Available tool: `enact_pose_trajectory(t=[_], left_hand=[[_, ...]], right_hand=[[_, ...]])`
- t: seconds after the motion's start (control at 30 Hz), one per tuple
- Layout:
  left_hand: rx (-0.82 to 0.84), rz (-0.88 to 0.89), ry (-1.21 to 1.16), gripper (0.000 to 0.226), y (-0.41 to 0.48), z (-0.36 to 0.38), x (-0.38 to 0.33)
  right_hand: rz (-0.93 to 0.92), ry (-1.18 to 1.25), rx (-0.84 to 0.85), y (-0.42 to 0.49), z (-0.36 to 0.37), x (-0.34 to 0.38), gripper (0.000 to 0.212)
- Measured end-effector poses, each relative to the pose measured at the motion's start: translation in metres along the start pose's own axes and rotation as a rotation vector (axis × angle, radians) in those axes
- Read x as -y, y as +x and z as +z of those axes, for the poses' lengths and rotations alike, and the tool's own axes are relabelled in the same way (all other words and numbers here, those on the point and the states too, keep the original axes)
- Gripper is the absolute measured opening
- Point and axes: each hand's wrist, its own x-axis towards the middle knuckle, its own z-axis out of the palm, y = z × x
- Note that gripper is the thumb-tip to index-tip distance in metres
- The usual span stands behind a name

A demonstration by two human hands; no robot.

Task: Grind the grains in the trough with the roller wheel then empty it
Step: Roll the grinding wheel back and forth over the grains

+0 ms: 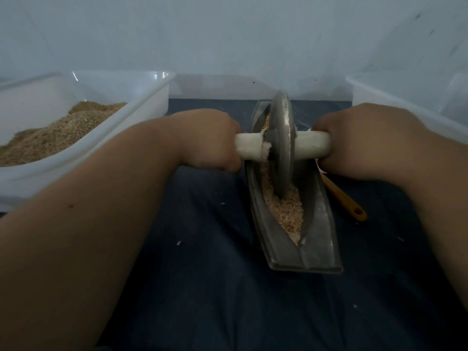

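Observation:
A grey boat-shaped metal trough (321,236) lies lengthways on the dark blue cloth, right of centre. Pale crushed grains (288,211) fill its groove. A grey roller wheel (281,143) stands upright in the groove, towards the far half of the trough. A white axle handle (253,145) runs through the wheel on both sides. My left hand (210,140) grips the left end of the handle. My right hand (359,140) grips the right end. Both fists hide the handle tips.
A clear plastic tub (141,117) holding ground brown meal stands at the left. Another clear tub (405,97) stands at the far right. An orange-handled utensil (347,201) lies beside the trough's right side. A pale wall closes off the back.

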Motion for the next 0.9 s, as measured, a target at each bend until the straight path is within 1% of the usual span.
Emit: enact_pose_trajectory(t=[0.07,0.13,0.2,0.23,0.33,0.4,0.47,0.5,0.53,0.57,0.6,0.63,0.67,0.7,0.8,0.9], left_hand=[[-0.157,-0.042,0.116,0.029,0.007,0.006,0.000],[-0.303,-0.095,0.230,0.026,0.012,0.010,-0.005],[-0.366,-0.117,0.293,0.022,0.014,0.012,-0.009],[-0.362,-0.117,0.302,0.021,0.015,0.011,-0.010],[-0.235,-0.066,0.257,0.023,0.009,0.005,-0.009],[-0.079,-0.002,0.171,0.026,0.001,-0.003,-0.007],[0.117,0.019,0.020,0.022,-0.010,-0.011,-0.007],[0.188,0.014,-0.043,0.020,-0.013,-0.013,-0.008],[0.221,0.011,-0.070,0.018,-0.014,-0.015,-0.008],[0.221,0.014,-0.068,0.018,-0.015,-0.015,-0.008],[0.199,0.021,-0.052,0.019,-0.014,-0.014,-0.008],[0.160,0.032,-0.020,0.020,-0.012,-0.013,-0.008],[0.105,0.043,0.027,0.022,-0.010,-0.011,-0.008],[0.042,0.052,0.078,0.025,-0.007,-0.009,-0.007],[-0.173,0.018,0.182,0.032,0.001,0.002,-0.004],[-0.347,-0.085,0.247,0.028,0.008,0.011,-0.007]], right_hand=[[0.042,-0.020,-0.088,0.006,0.009,0.001,0.016],[0.090,-0.007,-0.112,0.013,0.015,-0.001,0.014],[0.123,0.016,-0.092,0.016,0.018,-0.003,0.012],[0.123,0.025,-0.075,0.015,0.017,-0.003,0.013],[0.070,0.052,0.032,0.010,0.009,-0.004,0.016],[0.018,0.100,0.149,0.002,-0.001,-0.005,0.015],[-0.023,0.176,0.255,-0.006,-0.013,-0.005,0.009],[-0.048,0.199,0.308,-0.010,-0.020,-0.003,0.019],[-0.075,0.199,0.350,-0.013,-0.025,-0.001,0.034],[-0.089,0.206,0.369,-0.015,-0.028,0.000,0.043],[-0.093,0.219,0.372,-0.015,-0.029,0.001,0.043],[-0.081,0.232,0.370,-0.014,-0.027,0.000,0.033],[-0.058,0.237,0.350,-0.010,-0.022,-0.001,0.018],[-0.029,0.214,0.315,-0.006,-0.016,-0.003,0.010],[0.019,0.110,0.214,0.004,-0.001,-0.005,0.014],[0.064,0.042,-0.002,0.011,0.012,-0.006,0.016]])
